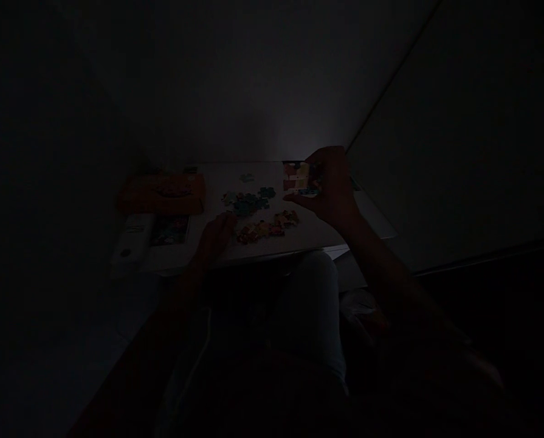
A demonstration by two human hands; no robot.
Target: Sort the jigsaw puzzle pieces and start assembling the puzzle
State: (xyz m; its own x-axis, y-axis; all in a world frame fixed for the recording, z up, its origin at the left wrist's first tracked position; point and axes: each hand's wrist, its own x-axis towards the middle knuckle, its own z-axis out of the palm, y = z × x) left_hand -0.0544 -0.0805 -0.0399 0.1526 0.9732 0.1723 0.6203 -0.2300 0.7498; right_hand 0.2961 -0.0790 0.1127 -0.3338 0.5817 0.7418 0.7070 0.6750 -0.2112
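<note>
The scene is very dark. My right hand is over the right part of the white table, thumb and fingers spread apart around a partly joined jigsaw puzzle; its palm hides part of the picture. I cannot tell how firmly the fingers touch the puzzle's edges. My left hand rests near the table's front, fingers curled and together, beside loose puzzle pieces. Anything between them is hidden. Greenish puzzle pieces lie in a heap, and reddish-yellow puzzle pieces lie nearer to me.
An orange box stands at the left of the table. In front of it lie a dark printed picture and a white box-like object. A wall rises behind the table. Below on the right is a pale plastic bag.
</note>
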